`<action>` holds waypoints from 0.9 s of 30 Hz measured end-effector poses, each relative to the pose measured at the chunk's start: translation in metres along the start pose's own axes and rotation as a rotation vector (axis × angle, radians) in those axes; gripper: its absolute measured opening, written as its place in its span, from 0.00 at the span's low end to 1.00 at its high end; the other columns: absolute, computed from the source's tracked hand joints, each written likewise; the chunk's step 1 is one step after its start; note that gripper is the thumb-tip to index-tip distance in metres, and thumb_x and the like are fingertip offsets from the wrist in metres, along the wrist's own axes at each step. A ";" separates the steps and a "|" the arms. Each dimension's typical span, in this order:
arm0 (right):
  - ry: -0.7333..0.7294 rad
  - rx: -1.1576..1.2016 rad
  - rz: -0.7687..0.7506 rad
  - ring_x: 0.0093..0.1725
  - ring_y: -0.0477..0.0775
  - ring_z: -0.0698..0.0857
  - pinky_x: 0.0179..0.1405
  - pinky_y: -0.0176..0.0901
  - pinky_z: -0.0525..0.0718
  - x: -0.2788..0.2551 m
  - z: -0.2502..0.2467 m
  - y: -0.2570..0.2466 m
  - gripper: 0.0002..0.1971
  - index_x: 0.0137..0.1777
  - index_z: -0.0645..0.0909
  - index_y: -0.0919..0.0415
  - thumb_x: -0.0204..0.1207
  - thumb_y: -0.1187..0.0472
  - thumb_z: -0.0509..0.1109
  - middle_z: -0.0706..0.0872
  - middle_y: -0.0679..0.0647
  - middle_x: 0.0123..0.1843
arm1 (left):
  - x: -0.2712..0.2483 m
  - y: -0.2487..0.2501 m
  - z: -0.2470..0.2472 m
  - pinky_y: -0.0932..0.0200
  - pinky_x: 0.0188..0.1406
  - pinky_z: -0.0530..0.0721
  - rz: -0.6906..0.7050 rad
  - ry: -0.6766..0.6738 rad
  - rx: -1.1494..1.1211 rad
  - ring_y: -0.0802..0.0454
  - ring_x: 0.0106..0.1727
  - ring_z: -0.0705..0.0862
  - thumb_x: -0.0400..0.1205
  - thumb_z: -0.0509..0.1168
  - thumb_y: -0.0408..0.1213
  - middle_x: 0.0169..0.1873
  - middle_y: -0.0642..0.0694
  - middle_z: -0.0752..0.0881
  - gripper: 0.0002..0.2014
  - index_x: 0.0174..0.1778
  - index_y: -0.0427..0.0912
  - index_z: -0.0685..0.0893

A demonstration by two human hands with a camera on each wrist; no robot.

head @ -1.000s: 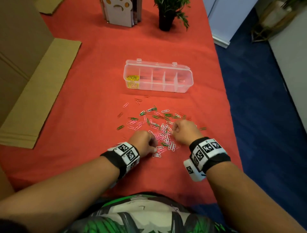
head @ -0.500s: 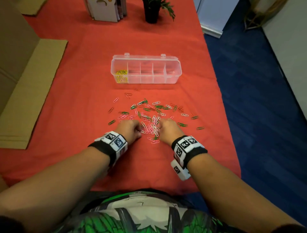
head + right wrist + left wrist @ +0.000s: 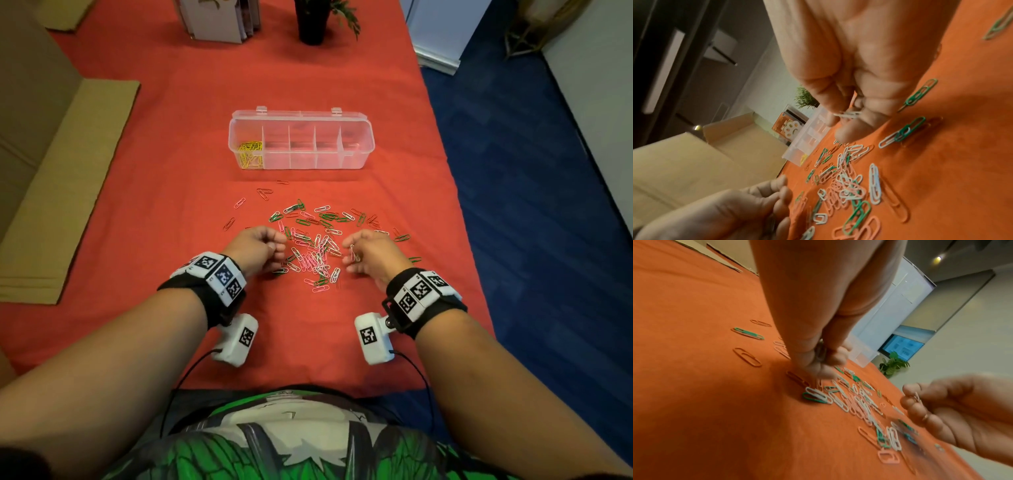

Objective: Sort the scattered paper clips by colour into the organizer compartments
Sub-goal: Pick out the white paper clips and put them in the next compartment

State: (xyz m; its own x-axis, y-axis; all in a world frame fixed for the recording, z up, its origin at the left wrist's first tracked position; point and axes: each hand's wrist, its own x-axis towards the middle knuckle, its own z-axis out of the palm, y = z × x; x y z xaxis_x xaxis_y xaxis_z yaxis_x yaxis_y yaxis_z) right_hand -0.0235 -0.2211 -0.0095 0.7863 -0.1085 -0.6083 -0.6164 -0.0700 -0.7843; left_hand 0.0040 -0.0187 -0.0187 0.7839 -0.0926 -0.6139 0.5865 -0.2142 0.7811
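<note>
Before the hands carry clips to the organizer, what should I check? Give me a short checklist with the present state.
1. Organizer lid open: ok.
2. Free compartments: ok; only the leftmost holds yellow clips.
3. Right hand pinches white clips: ok.
4. Left hand grips clips of one colour: cannot tell; fingers curled, contents hidden.
5. Pile sorted: not ok; green, white, pink and red remain mixed on the cloth.

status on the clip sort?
Right hand pinching white clips; left hand curled, contents unclear. Organizer holds only yellow clips. Nothing blocking.
</note>
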 end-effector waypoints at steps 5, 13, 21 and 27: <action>0.023 -0.109 0.073 0.23 0.45 0.68 0.17 0.31 0.72 0.003 0.003 0.009 0.12 0.34 0.74 0.56 0.75 0.70 0.59 0.71 0.50 0.29 | 0.005 -0.006 0.007 0.61 0.37 0.78 0.190 0.061 0.467 0.54 0.33 0.77 0.79 0.64 0.32 0.35 0.49 0.82 0.07 0.46 0.45 0.86; 0.108 -1.008 -0.128 0.55 0.62 0.84 0.54 0.44 0.80 0.005 0.013 0.027 0.14 0.47 0.83 0.66 0.73 0.54 0.68 0.87 0.65 0.51 | 0.001 -0.022 0.004 0.64 0.46 0.71 0.359 0.057 0.937 0.46 0.49 0.81 0.71 0.72 0.33 0.45 0.43 0.81 0.10 0.48 0.43 0.88; 0.023 -0.599 -0.139 0.34 0.50 0.81 0.30 0.36 0.76 0.012 0.027 0.007 0.10 0.31 0.76 0.55 0.70 0.69 0.65 0.83 0.52 0.33 | 0.001 -0.008 -0.006 0.71 0.18 0.77 0.016 0.070 0.080 0.67 0.15 0.77 0.87 0.47 0.33 0.31 0.46 0.79 0.16 0.39 0.48 0.76; -0.105 0.171 0.020 0.20 0.46 0.77 0.16 0.32 0.71 0.002 0.018 -0.018 0.10 0.37 0.74 0.59 0.79 0.69 0.59 0.82 0.53 0.25 | -0.005 0.004 -0.011 0.61 0.24 0.86 -0.139 -0.026 -0.258 0.57 0.22 0.87 0.88 0.46 0.35 0.31 0.44 0.86 0.17 0.41 0.44 0.78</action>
State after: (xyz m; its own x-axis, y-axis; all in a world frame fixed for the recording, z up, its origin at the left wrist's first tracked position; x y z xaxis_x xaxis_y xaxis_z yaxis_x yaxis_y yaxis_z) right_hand -0.0097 -0.2024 0.0011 0.7796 -0.0035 -0.6263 -0.6228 0.1012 -0.7758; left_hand 0.0045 -0.0087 -0.0109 0.6887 -0.1051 -0.7174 0.7231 0.0271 0.6902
